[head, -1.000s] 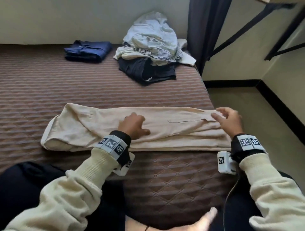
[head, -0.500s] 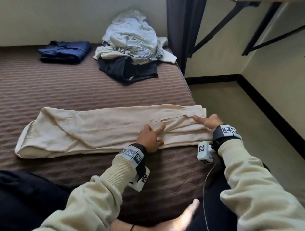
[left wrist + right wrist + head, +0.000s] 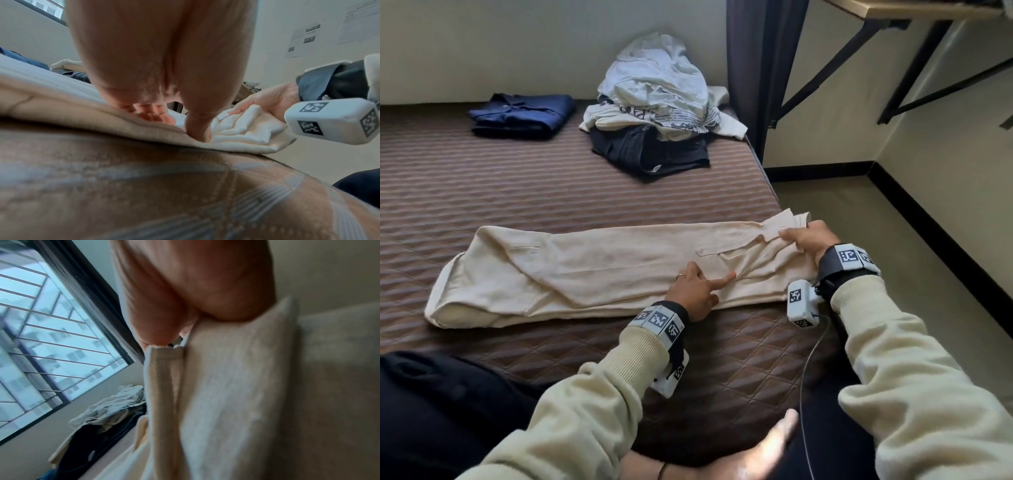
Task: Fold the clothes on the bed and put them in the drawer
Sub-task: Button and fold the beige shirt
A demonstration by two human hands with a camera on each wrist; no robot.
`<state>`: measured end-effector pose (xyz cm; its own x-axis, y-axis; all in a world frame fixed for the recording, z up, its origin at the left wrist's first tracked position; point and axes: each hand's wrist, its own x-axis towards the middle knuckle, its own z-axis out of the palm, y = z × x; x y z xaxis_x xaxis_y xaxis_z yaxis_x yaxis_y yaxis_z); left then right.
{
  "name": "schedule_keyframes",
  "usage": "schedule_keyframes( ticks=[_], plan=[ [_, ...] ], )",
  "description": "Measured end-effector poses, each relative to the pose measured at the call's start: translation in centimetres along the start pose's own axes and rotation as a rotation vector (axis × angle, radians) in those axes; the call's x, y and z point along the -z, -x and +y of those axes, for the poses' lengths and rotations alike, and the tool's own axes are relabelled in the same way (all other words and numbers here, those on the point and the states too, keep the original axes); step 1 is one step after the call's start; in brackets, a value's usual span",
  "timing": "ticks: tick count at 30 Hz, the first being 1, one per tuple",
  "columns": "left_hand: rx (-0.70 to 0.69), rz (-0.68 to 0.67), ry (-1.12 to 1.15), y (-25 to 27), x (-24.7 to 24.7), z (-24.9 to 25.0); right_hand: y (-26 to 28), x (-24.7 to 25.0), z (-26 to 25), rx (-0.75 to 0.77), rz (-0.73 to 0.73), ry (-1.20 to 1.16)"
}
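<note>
A long cream garment, folded lengthwise, lies across the brown quilted bed. My left hand presses down on its right part with straight, spread fingers; in the left wrist view the thumb pushes into the cloth. My right hand grips the garment's right end at the bed's edge, thumb on top, and holds it a little off the mattress. In the right wrist view the cream garment's hem hangs from the fingers.
A heap of unfolded pale clothes lies over a dark garment at the bed's far right. A folded navy garment sits to its left. Floor lies right of the bed; a dark curtain hangs behind.
My left hand slid right along the garment and spread its fingers. My right hand went from hovering at the right end to gripping it and lifting it slightly.
</note>
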<state>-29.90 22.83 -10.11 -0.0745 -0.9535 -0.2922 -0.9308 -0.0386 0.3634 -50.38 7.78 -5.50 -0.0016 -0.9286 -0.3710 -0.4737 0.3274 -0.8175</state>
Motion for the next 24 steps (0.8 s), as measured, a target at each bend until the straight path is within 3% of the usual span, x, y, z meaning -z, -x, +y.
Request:
schedule_keyframes(
  ticks=[3,5,7,9,10,12,14,16,19,24],
  plan=[
    [-0.051,-0.059,0.135,0.2,0.9,-0.9,1.7,-0.4,-2.8,0.115,0.052,0.134],
    [-0.016,-0.033,0.515,0.5,2.2,-1.7,3.6,-0.8,-4.8,0.191,0.084,0.313],
    [0.117,0.118,0.933,1.1,4.2,-2.7,5.9,-1.9,-6.8,0.270,0.113,0.440],
    [0.249,0.270,1.195,1.7,6.0,-4.4,8.1,-4.3,-8.8,0.352,0.114,0.465],
    [0.303,0.294,1.327,2.0,6.6,-5.2,8.9,-5.8,-9.5,0.393,0.048,0.425],
    [0.403,0.282,1.543,2.4,7.5,-6.9,10.3,-9.2,-10.4,0.422,-0.265,0.275],
    [0.524,0.291,1.580,2.6,7.6,-8.4,11.7,-11.7,-11.0,0.322,-0.572,0.119],
    [0.595,0.285,1.538,2.9,7.0,-9.3,12.1,-12.6,-10.8,0.222,-0.648,-0.021],
    [0.541,0.229,1.474,3.0,6.0,-9.7,10.7,-11.2,-8.5,0.112,-0.529,-0.144],
    [0.399,0.289,1.388,2.2,5.6,-9.2,8.2,-8.2,-2.5,-0.038,-0.207,-0.308]
  ],
)
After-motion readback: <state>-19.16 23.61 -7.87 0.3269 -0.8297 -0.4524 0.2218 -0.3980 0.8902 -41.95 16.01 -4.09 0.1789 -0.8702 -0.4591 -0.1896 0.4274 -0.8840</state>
